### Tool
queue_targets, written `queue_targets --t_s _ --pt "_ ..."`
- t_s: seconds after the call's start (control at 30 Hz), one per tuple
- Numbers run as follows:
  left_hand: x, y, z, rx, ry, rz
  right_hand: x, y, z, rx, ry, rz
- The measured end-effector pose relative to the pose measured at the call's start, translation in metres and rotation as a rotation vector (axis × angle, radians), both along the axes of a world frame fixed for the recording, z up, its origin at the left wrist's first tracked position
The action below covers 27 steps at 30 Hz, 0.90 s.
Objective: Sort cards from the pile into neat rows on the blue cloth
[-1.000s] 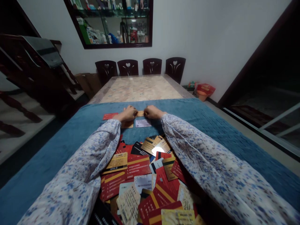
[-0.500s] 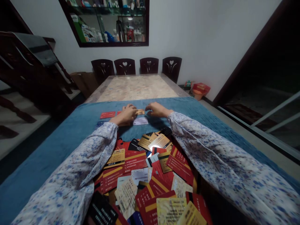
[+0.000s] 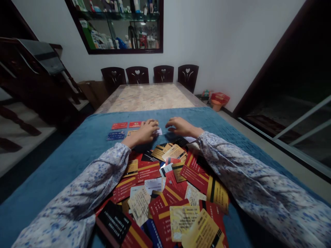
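**Blue-covered bench: both hands working at the far edge of a card pile**

Blue cloth (image 3: 64, 151) is covering the near half of a long bench (image 3: 152, 98), whose pale patterned top is showing bare beyond it. Four dark chairs (image 3: 137, 74) with heart cut-outs are standing at the far end against a white wall. A glass-fronted wall cabinet (image 3: 119, 26) above them is holding bottles and boxes. A red bag (image 3: 219, 99) is sitting on the floor to the right.

A loose pile of cards (image 3: 165, 193), red, gold, black and white, is lying overlapped on the cloth between the two floral sleeves (image 3: 248, 186).

The left hand (image 3: 143, 133) is resting palm down just beyond the pile, fingers curled. Its fingertips are lying on a pale card (image 3: 158, 131) that is flat on the cloth and mostly hidden beneath them. Whether the hand is gripping this card or only pressing on it cannot be told.

The right hand (image 3: 181, 126) is hanging just right of the pale card, apart from it. Its fingers are spread and bent downward, released and grasping no card.

Left of the left hand, separate cards are lying flat in two short rows. Two red cards (image 3: 119, 125) are sitting side by side in the far row. A blue card (image 3: 116, 136) is lying nearer, with a gold card (image 3: 131, 132) beside it, partly under the left hand.
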State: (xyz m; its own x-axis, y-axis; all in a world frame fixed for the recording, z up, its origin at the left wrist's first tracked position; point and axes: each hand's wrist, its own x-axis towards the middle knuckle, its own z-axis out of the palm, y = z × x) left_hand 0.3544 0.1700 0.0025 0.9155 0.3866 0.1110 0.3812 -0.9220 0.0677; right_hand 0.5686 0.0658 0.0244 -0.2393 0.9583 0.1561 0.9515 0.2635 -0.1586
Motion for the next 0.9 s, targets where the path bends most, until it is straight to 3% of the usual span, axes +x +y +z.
queue_targets --t_s 0.23,0.47,0.67,0.9 --pt "0.000 -0.037 0.007 -0.028 -0.018 -0.072 0.007 -0.033 -0.008 0.020 0.113 0.063" --pt "0.001 -0.065 0.015 -0.135 0.019 -0.122 0.006 -0.062 -0.006 -0.078 0.217 0.193" --pt "0.002 -0.076 0.021 -0.160 0.090 -0.106 0.000 -0.065 -0.009 -0.183 0.227 0.235" --pt "0.004 -0.078 0.021 -0.220 0.056 -0.104 0.000 -0.059 -0.018 -0.192 0.324 0.161"
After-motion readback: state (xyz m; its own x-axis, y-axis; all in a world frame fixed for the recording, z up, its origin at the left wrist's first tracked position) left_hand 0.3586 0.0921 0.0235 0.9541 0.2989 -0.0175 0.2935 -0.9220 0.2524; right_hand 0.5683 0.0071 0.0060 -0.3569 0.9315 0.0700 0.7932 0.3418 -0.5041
